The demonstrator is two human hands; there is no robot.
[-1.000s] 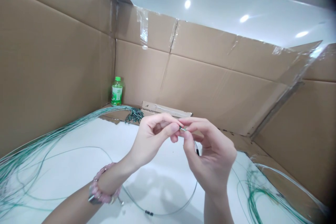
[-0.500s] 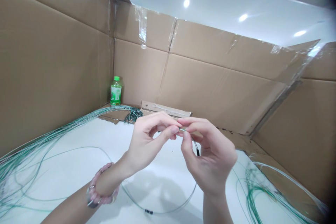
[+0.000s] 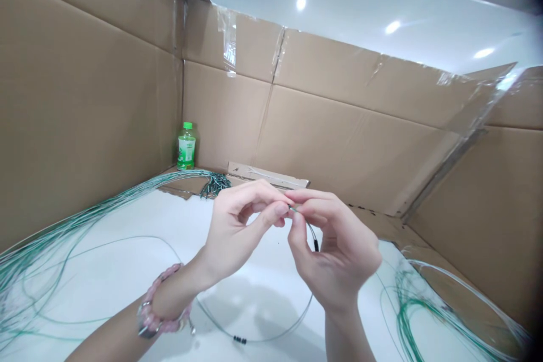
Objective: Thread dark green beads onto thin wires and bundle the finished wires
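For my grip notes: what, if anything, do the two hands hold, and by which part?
A thin green wire, pinched by the left hand and right hand on either side of a short visible stretch; its ends cannot be distinguished.

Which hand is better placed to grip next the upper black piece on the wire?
Probably the right hand: the upper black piece shows close beside it, while the left hand is farther away.

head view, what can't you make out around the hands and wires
Held wire: in the head view, the left hand and right hand hide where it ends.
Wire bundle at left: head view, cut off by the left edge.
Bottle label: head view, print too small and blurred.
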